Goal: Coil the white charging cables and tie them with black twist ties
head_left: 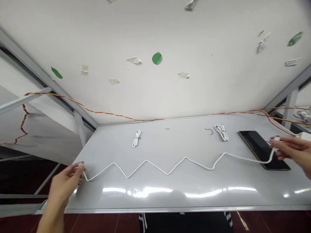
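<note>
Two white cables (136, 139) (221, 132) lie coiled; a third cable (147, 160) zigzags across the desk (109, 152).
Our left fingers (81, 165), at 8 o'clock, and right fingers (275, 148), at 3, pinch its ends.

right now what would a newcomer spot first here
A long white cable zigzags across the front of the table, stretched between the left hand and the right hand. A black tablet lies under the right hand, and a red-and-yellow wire runs along the table's back edge.
</note>
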The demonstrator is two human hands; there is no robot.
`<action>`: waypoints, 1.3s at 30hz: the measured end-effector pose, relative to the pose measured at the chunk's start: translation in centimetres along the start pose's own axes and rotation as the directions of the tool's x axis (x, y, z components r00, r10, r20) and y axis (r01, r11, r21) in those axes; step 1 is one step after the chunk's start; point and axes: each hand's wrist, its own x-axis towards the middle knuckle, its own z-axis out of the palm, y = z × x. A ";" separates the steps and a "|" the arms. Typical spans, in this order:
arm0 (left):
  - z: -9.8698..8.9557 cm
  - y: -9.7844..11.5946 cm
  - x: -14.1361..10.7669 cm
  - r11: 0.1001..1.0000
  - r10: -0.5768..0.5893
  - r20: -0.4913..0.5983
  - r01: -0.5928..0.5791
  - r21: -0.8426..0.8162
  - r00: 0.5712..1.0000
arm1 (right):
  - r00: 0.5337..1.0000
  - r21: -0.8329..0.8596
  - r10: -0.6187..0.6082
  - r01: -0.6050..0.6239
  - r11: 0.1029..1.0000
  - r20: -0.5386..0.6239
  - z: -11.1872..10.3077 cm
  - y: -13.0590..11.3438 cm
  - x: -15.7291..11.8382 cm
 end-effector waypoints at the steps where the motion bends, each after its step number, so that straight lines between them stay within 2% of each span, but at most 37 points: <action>1: 0.6 0.5 -0.9 1.000 -0.022 0.080 0.023 -0.019 0.997 | 0.986 0.056 0.153 -0.157 0.986 0.070 0.7 -0.6 -0.6; 2: 1.5 1.4 -2.1 0.999 -0.029 0.189 0.036 -0.037 0.982 | 0.943 0.087 0.262 -0.285 0.955 0.205 1.8 -1.5 -1.1; 3: 2.7 2.4 -3.4 0.998 -0.019 0.257 0.033 -0.050 0.966 | 0.894 0.091 0.308 -0.354 0.931 0.326 3.0 -2.6 -1.7; 5: 5.6 5.1 -6.4 0.993 0.035 0.434 0.017 -0.114 0.900 | 0.800 0.128 0.264 -0.388 0.913 0.539 6.1 -5.3 -2.8; 6: 7.3 6.5 -7.9 0.990 0.065 0.503 0.008 -0.141 0.862 | 0.731 0.137 0.229 -0.403 0.905 0.643 7.7 -6.8 -3.3; 7: 9.0 7.9 -9.3 0.984 0.097 0.574 0.007 -0.176 0.813 | 0.687 0.152 0.188 -0.403 0.903 0.702 9.5 -8.2 -3.9; 8: 10.8 9.2 -10.6 0.976 0.142 0.641 0.003 -0.220 0.754 | 0.642 0.164 0.153 -0.406 0.899 0.752 11.3 -9.5 -4.4; 9: 12.7 10.4 -11.8 0.967 0.176 0.671 0.002 -0.255 0.720 | 0.620 0.179 0.128 -0.408 0.895 0.774 13.0 -10.8 -4.9; 10: 14.4 11.5 -12.8 0.959 0.207 0.718 0.007 -0.283 0.665 | 0.593 0.203 0.091 -0.411 0.889 0.800 14.8 -12.0 -5.3; 11: 16.2 12.6 -13.6 0.954 0.228 0.759 0.015 -0.299 0.609 | 0.573 0.233 0.058 -0.421 0.877 0.817 16.4 -13.1 -5.6; 14: 20.5 15.2 -15.0 0.947 0.268 0.822 0.017 -0.320 0.502 | 0.548 0.301 -0.011 -0.442 0.845 0.836 20.6 -15.4 -5.8; 15: 21.6 15.8 -15.1 0.947 0.274 0.831 0.015 -0.320 0.484 | 0.565 0.337 -0.036 -0.439 0.833 0.824 21.6 -15.8 -5.7; 17: 23.2 16.6 -15.0 0.931 0.317 0.817 0.006 -0.365 0.481 | 0.612 0.407 -0.065 -0.438 0.802 0.788 22.9 -16.1 -5.3; 20: 24.2 16.6 -14.7 0.889 0.407 0.804 0.011 -0.457 0.433 | 0.680 0.507 -0.086 -0.450 0.735 0.728 23.4 -15.6 -5.0; 24: 23.8 16.1 -15.0 0.836 0.515 0.788 0.004 -0.548 0.338 | 0.737 0.637 -0.176 -0.408 0.654 0.652 23.0 -15.1 -5.3; 26: 23.2 16.2 -15.4 0.805 0.569 0.759 -0.026 -0.592 0.318 | 0.775 0.683 -0.201 -0.362 0.634 0.598 22.7 -15.2 -5.6; 28: 22.5 16.5 -15.9 0.759 0.638 0.704 -0.097 -0.644 0.311 | 0.826 0.709 -0.213 -0.281 0.647 0.522 22.5 -15.5 -5.9; 30: 21.8 16.8 -16.4 0.727 0.684 0.672 -0.186 -0.661 0.286 | 0.860 0.699 -0.237 -0.178 0.692 0.453 22.3 -15.8 -6.3; 33: 21.4 16.9 -16.6 0.746 0.666 0.705 -0.234 -0.623 0.245 | 0.881 0.625 -0.286 -0.014 0.780 0.376 21.9 -16.0 -6.6; 35: 21.4 16.9 -16.6 0.754 0.657 0.713 -0.206 -0.624 0.245 | 0.886 0.555 -0.356 0.144 0.819 0.296 21.7 -16.1 -6.7; 37: 21.7 16.8 -16.5 0.745 0.665 0.706 -0.160 -0.647 0.243 | 0.866 0.481 -0.444 0.296 0.825 0.230 21.5 -16.1 -6.6; 39: 21.9 16.6 -16.6 0.747 0.658 0.712 -0.088 -0.659 0.245 | 0.827 0.436 -0.516 0.388 0.812 0.224 21.4 -16.1 -6.5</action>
